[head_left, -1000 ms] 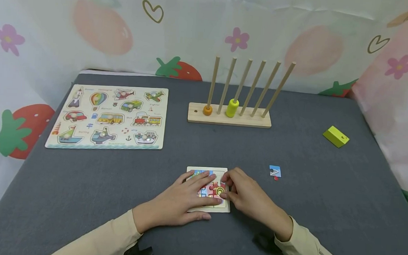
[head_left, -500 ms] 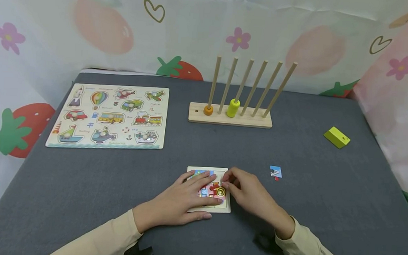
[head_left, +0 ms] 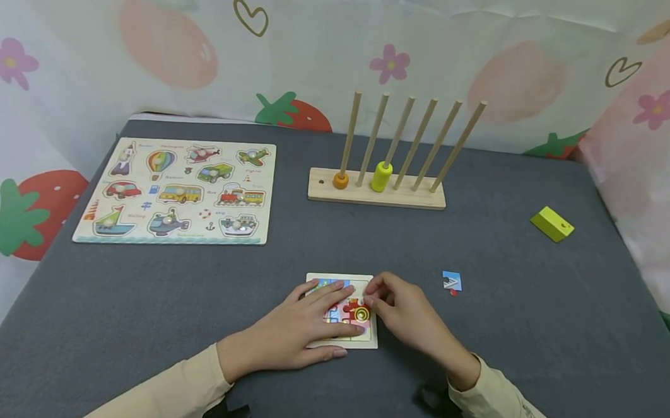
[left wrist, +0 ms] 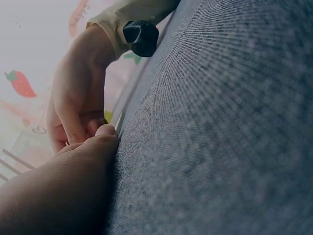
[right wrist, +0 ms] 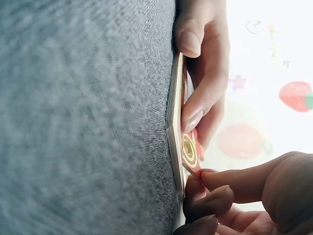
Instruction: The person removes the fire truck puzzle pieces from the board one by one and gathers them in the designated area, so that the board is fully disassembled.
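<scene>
My left hand (head_left: 306, 334) lies with fingers spread over a small jigsaw puzzle in a pale wooden frame (head_left: 336, 343), covering much of its picture. A puzzle piece (right wrist: 190, 149) with a yellow-ringed spiral on red is tilted up from the board in the right wrist view. The right hand (head_left: 411, 317) pinches this piece at its edge between thumb and fingertips, over the frame's right side. Off to the right, a loose blue puzzle piece (head_left: 452, 281) with a white and red print rests on the grey cloth.
Behind stands a wooden peg rack (head_left: 376, 197) with several upright pegs, one orange bead and yellow-green beads. A vehicle puzzle board (head_left: 211, 180) lies at the back left. A yellow block (head_left: 552, 224) sits at the right.
My right thumb has moved up along the puzzle's right edge toward the index finger, closing on the spiral piece. The left hand has stayed in place.
</scene>
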`<state>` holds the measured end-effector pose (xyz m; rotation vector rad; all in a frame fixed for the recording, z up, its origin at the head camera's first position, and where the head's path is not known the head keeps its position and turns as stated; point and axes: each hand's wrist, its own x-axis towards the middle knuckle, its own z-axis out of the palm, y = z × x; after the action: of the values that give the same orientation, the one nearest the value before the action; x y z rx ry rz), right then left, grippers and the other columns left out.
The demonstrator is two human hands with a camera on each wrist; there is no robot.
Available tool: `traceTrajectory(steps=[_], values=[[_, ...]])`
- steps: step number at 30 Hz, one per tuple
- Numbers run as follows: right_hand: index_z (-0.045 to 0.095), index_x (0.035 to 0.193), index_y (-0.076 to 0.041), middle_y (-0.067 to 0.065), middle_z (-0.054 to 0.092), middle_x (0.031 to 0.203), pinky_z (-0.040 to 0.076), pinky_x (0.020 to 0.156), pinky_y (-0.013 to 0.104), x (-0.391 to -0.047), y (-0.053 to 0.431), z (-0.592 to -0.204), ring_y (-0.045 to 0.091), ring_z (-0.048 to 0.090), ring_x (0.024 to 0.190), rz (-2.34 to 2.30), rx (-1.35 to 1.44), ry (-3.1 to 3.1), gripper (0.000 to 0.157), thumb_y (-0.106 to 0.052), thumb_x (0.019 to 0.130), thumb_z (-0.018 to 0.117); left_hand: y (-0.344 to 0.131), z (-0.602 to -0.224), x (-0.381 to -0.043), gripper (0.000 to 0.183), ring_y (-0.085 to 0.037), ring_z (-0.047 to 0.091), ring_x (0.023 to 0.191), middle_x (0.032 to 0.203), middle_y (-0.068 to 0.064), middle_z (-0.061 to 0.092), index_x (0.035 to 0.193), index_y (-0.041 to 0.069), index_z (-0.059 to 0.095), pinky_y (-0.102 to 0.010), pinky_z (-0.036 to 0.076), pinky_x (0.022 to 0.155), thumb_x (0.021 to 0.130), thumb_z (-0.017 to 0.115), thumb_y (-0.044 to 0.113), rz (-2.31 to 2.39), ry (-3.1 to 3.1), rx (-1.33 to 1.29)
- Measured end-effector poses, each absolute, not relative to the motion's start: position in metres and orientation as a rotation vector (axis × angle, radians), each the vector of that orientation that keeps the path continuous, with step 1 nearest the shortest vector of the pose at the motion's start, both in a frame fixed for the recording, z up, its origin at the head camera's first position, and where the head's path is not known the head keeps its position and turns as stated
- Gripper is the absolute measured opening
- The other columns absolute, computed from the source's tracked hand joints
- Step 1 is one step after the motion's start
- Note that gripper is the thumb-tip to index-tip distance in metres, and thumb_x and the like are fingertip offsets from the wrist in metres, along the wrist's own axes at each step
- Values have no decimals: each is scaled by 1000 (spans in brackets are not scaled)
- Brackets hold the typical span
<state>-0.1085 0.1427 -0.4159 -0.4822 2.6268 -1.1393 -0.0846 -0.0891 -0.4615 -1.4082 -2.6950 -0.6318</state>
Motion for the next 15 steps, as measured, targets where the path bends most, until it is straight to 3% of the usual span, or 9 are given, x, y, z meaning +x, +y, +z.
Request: traceTrajectory(steps=[15], values=[[67, 88, -8, -2, 64, 78, 43, 61, 26, -107, 136, -413, 9, 54, 66, -1158, -292, 2638, 4, -12, 89, 68, -89, -458, -84, 41, -22, 24, 144, 156, -5, 28, 137, 42, 49, -53, 21, 111, 98, 45, 52, -586, -2711, -1398]])
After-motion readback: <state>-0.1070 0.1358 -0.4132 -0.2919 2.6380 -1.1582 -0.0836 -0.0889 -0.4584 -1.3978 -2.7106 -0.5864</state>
